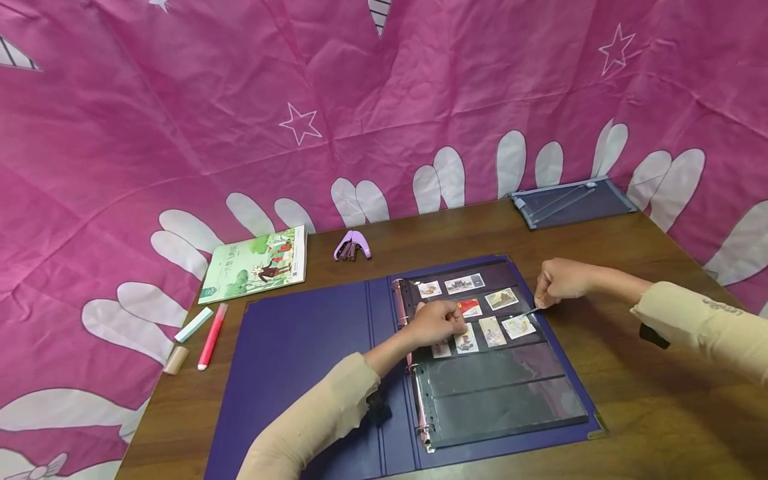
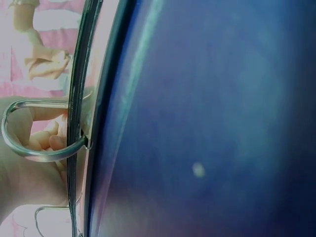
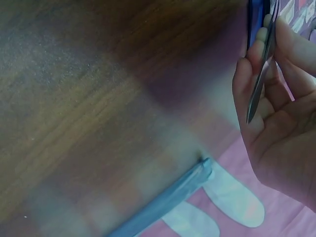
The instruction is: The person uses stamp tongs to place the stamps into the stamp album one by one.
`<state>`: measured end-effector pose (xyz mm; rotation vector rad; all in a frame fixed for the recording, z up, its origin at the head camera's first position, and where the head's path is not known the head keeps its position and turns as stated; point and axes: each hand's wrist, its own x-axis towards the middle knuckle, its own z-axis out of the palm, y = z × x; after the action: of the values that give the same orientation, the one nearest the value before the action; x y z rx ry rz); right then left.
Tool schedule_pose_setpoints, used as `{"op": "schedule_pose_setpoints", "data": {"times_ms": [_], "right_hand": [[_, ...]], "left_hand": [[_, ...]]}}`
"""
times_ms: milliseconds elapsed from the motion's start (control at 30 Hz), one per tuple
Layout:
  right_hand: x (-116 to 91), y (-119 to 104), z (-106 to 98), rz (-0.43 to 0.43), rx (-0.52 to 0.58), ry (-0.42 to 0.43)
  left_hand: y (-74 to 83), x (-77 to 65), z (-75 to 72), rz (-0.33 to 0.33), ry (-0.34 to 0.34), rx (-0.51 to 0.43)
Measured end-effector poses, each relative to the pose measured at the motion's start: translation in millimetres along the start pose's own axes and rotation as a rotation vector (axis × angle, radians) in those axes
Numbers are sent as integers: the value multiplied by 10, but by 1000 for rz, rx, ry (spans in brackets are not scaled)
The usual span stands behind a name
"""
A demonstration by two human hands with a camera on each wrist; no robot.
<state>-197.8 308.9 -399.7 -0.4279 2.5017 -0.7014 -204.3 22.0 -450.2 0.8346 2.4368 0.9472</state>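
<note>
A blue ring binder (image 1: 306, 360) lies spread on the table, with a black stamp page (image 1: 504, 393) on its right side. Several stamps sit in the page's upper rows. My right hand (image 1: 563, 280) pinches metal tweezers (image 3: 259, 84), whose tips reach the rightmost stamp (image 1: 519, 326) of the third row. Over the left part of that row my left hand (image 1: 437, 323) rests with curled fingers, overlapping a red stamp (image 1: 470, 307) and its neighbours. In the left wrist view, a metal binder ring (image 2: 37, 157) crosses this hand; I cannot tell whether its fingertips pinch anything.
At the back left lies a green picture book (image 1: 258, 263), with a purple stapler-like tool (image 1: 352, 245) to its right. A red marker (image 1: 213, 338), a pale green stick (image 1: 194, 325) and a tan cylinder (image 1: 175, 360) lie at the left edge. A zip pouch (image 1: 573, 202) is back right.
</note>
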Motion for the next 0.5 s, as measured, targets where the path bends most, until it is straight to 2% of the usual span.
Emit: {"op": "schedule_pose_setpoints", "data": {"times_ms": [100, 300, 500], "right_hand": [[37, 9, -27, -19, 12, -46], [182, -31, -125, -85, -10, -228], [272, -79, -188, -62, -34, -315]], "left_hand": [[2, 6, 1, -7, 5, -7], [5, -5, -3, -10, 7, 17], [14, -10, 0, -13, 4, 15]]}}
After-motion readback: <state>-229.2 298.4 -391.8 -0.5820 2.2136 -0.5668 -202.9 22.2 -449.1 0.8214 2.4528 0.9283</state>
